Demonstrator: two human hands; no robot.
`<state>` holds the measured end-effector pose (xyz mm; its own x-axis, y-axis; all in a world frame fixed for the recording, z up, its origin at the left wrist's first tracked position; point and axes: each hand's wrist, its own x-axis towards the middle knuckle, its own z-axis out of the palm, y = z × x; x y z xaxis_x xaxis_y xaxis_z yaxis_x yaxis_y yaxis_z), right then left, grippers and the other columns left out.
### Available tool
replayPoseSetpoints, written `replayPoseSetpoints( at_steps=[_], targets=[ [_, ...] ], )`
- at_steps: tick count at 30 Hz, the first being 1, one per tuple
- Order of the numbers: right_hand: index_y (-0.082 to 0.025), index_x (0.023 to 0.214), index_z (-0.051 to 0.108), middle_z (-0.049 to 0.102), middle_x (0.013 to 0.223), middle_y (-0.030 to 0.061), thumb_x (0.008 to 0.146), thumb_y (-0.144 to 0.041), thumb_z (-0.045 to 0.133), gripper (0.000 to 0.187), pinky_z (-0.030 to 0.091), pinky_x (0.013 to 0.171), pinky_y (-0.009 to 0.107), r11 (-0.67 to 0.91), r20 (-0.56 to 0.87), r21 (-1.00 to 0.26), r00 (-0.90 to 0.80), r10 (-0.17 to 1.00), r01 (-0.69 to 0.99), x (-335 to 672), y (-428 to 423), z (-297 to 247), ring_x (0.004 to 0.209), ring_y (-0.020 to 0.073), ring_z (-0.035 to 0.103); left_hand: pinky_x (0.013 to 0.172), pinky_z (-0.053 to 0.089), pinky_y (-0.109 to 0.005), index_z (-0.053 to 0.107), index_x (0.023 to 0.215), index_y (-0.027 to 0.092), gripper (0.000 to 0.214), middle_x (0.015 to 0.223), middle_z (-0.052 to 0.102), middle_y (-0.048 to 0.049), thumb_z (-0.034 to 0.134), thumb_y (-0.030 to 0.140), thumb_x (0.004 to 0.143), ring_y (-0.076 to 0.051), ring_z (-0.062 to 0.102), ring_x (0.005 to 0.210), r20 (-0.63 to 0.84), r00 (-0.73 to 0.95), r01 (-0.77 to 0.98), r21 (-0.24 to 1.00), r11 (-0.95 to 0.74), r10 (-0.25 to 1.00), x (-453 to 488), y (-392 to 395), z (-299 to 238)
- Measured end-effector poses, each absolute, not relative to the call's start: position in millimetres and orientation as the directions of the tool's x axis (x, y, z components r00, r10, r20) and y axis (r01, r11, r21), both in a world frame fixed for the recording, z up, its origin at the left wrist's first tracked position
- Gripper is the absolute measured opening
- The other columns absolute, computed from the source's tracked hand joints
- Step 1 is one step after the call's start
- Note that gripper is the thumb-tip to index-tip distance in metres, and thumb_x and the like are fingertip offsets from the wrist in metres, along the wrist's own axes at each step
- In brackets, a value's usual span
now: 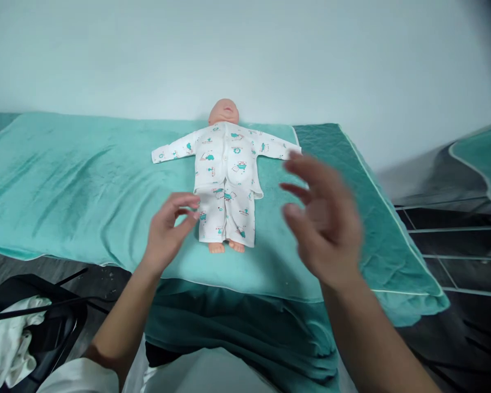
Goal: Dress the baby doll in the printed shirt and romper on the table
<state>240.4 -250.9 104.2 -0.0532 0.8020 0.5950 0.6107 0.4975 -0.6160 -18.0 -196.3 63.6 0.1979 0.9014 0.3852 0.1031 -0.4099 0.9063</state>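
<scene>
Clothed doll [226,164], one, lying on its back at the centre of the frame, on a pale green blanket [85,191]. Long axis runs up and down the frame: head [221,113] at upper centre, by the white wall [229,49]; bare feet [216,248] toward us. Both arms spread sideways.

Dress: printed white jacket [241,144], front edges meeting over the chest and parting near the hem; matching trousers [241,215].

Left hand [169,229]: left of centre, the nearer of the two, just beside the trouser leg on that side. Fingers bent, thumb apart, nothing held; whether the fingertips brush the cloth we cannot tell.

Right hand [327,224]: right of centre, loosely curled with a gap at the thumb, empty as far as the blur lets us judge. The doll lies to its left in the frame, apart from it.

Surroundings: darker quilted cover [393,262] at right; black chair [61,322] at lower left, bearing a white cloth [8,349].
</scene>
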Motion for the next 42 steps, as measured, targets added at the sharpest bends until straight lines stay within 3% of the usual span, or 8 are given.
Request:
replayPoseSetpoints(
  at_steps=[2, 5, 10, 14, 19, 29, 33, 42],
  targets=[
    [-0.033, 0.148, 0.046, 0.049, 0.155, 0.0096, 0.104, -0.034, 0.053, 0.045, 0.054, 0.111, 0.053, 0.475, 0.542, -0.619, -0.097, 0.835, 0.625, 234, -247, 74, 0.144, 0.0285, 0.050, 0.090, 0.058, -0.034, 0.067, 0.122, 0.026, 0.034, 0.121, 0.066, -0.0058, 0.067, 0.017, 0.089, -0.019, 0.066, 0.111, 0.268, 0.293, 0.292, 0.889, -0.353, 0.918, -26, -202, 23],
    [-0.025, 0.125, 0.062, 0.054, 0.151, 0.0126, 0.101, -0.026, 0.056, 0.024, 0.050, 0.115, 0.053, 0.454, 0.441, -0.566, -0.213, 0.872, 0.688, 221, -248, 35, 0.143, 0.0280, 0.051, 0.099, 0.055, -0.040, 0.060, 0.127, 0.023, 0.045, 0.125, 0.063, -0.0087, 0.064, 0.009, 0.085, -0.022, 0.062, 0.118, 0.250, 0.359, 0.448, 0.799, -0.401, 0.899, -35, -215, -10],
    [-0.021, 0.101, 0.067, 0.052, 0.156, 0.0118, 0.099, -0.018, 0.053, 0.014, 0.044, 0.118, 0.059, 0.378, 0.324, -0.430, -0.251, 0.912, 0.820, 196, -262, 26, 0.153, 0.0327, 0.038, 0.096, 0.051, -0.044, 0.060, 0.111, 0.022, 0.023, 0.114, 0.067, -0.0082, 0.065, 0.014, 0.090, -0.024, 0.063, 0.110, 0.349, 0.409, 0.563, 0.631, -0.534, 0.843, -31, -226, -16],
    [-0.019, 0.099, 0.068, 0.047, 0.161, 0.0143, 0.098, -0.025, 0.056, 0.013, 0.043, 0.117, 0.063, 0.364, 0.291, -0.344, -0.270, 0.918, 0.866, 185, -267, 35, 0.153, 0.0372, 0.038, 0.086, 0.051, -0.036, 0.059, 0.101, 0.022, 0.007, 0.100, 0.069, -0.0040, 0.058, 0.017, 0.096, -0.020, 0.066, 0.096, 0.390, 0.399, 0.513, 0.655, -0.555, 0.830, -26, -224, -12],
    [-0.018, 0.099, 0.067, 0.049, 0.159, 0.0163, 0.100, -0.027, 0.055, 0.015, 0.043, 0.116, 0.065, 0.335, 0.304, -0.279, -0.248, 0.920, 0.900, 174, -264, 35, 0.151, 0.0386, 0.040, 0.081, 0.053, -0.028, 0.059, 0.100, 0.023, 0.007, 0.097, 0.069, -0.0013, 0.059, 0.017, 0.097, -0.015, 0.068, 0.090, 0.437, 0.343, 0.369, 0.751, -0.547, 0.832, -22, -229, -7],
    [-0.019, 0.095, 0.068, 0.058, 0.150, 0.0135, 0.098, -0.025, 0.059, 0.011, 0.046, 0.116, 0.060, 0.337, 0.360, -0.343, -0.209, 0.909, 0.877, 158, -260, 33, 0.145, 0.0350, 0.049, 0.078, 0.055, -0.029, 0.059, 0.097, 0.023, 0.005, 0.093, 0.071, -0.0010, 0.060, 0.018, 0.095, -0.015, 0.070, 0.087, 0.432, 0.264, 0.319, 0.804, -0.501, 0.862, -21, -239, 8],
    [-0.021, 0.095, 0.069, 0.062, 0.145, 0.0114, 0.095, -0.015, 0.057, 0.013, 0.047, 0.115, 0.058, 0.356, 0.389, -0.360, -0.208, 0.897, 0.862, 166, -259, 31, 0.143, 0.0327, 0.050, 0.078, 0.055, -0.029, 0.060, 0.097, 0.023, 0.009, 0.093, 0.070, -0.0012, 0.059, 0.015, 0.093, -0.015, 0.070, 0.087, 0.451, 0.268, 0.364, 0.771, -0.523, 0.851, -26, -240, 2],
    [-0.021, 0.089, 0.066, 0.061, 0.145, 0.0120, 0.096, -0.017, 0.057, 0.012, 0.043, 0.118, 0.060, 0.437, 0.401, -0.350, -0.289, 0.869, 0.829, 177, -271, 35, 0.146, 0.0339, 0.047, 0.079, 0.055, -0.033, 0.057, 0.102, 0.023, 0.016, 0.095, 0.066, -0.0035, 0.056, 0.011, 0.091, -0.018, 0.066, 0.091, 0.492, 0.353, 0.506, 0.615, -0.605, 0.796, -33, -241, -19]
  ],
)
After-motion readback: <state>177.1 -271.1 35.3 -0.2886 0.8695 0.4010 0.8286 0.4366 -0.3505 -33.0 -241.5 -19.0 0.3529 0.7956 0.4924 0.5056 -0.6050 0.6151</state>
